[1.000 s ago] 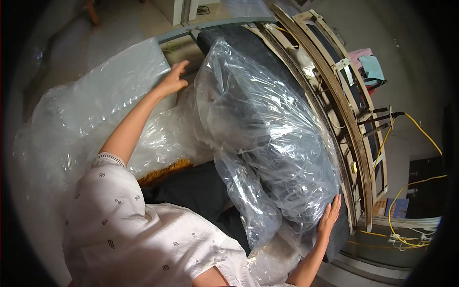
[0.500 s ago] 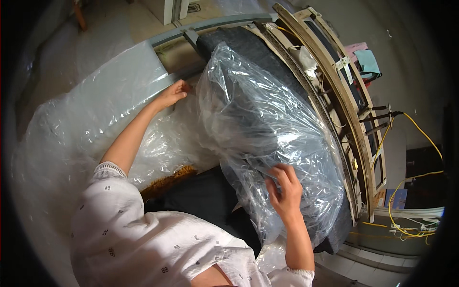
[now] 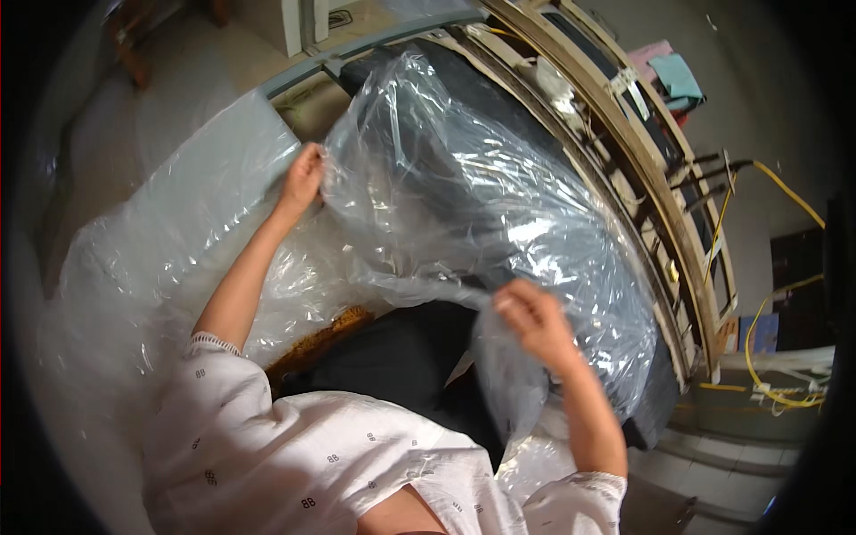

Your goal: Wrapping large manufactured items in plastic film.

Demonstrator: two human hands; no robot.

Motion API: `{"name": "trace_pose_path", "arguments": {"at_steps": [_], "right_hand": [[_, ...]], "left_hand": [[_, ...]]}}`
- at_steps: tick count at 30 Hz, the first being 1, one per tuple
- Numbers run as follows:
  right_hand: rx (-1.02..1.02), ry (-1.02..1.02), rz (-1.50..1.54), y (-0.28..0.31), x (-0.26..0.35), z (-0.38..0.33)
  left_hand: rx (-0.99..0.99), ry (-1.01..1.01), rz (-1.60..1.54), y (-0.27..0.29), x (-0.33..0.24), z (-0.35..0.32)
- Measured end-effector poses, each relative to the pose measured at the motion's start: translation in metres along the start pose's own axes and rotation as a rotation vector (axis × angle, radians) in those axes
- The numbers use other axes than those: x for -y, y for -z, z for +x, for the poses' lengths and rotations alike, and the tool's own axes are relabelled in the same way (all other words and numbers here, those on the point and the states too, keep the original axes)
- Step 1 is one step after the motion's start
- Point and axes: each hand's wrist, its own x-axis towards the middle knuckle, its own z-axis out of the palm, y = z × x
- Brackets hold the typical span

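Observation:
A crumpled sheet of clear plastic film [image 3: 499, 192] lies spread over a dark padded surface [image 3: 464, 85] in front of me. My left hand [image 3: 303, 178] pinches the film's left edge, near the end of a pale plastic-wrapped slab. Lower and to the right, my right hand [image 3: 532, 316] grips the near edge of the same sheet, its fingers curled and slightly blurred. Between the two hands the edge hangs in a loose curve above my dark-clothed lap [image 3: 383, 352]. Part of the film droops below my right hand.
Along the far right of the padded surface runs a curved wooden frame [image 3: 615, 143] with metal fittings. Yellow cables [image 3: 789, 192] hang beyond it. A large heap of clear plastic [image 3: 160, 250] covers the left side. Pink and teal cloths [image 3: 675, 76] are behind the frame.
Both hands have closed on the film. Its left edge has come over to my left hand, and the near edge is lifted and drawn out between the hands.

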Motion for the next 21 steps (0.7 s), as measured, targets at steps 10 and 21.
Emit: {"name": "trace_pose_path", "arguments": {"at_steps": [10, 21], "right_hand": [[-1.71, 0.071, -0.305, 0.28, -0.084, -0.225], [-0.657, 0.343, -0.131, 0.067, 0.038, -0.12]], "left_hand": [[0.464, -0.236, -0.106, -0.158, -0.217, -0.088], [0.919, -0.441, -0.034, -0.281, -0.216, -0.156]]}}
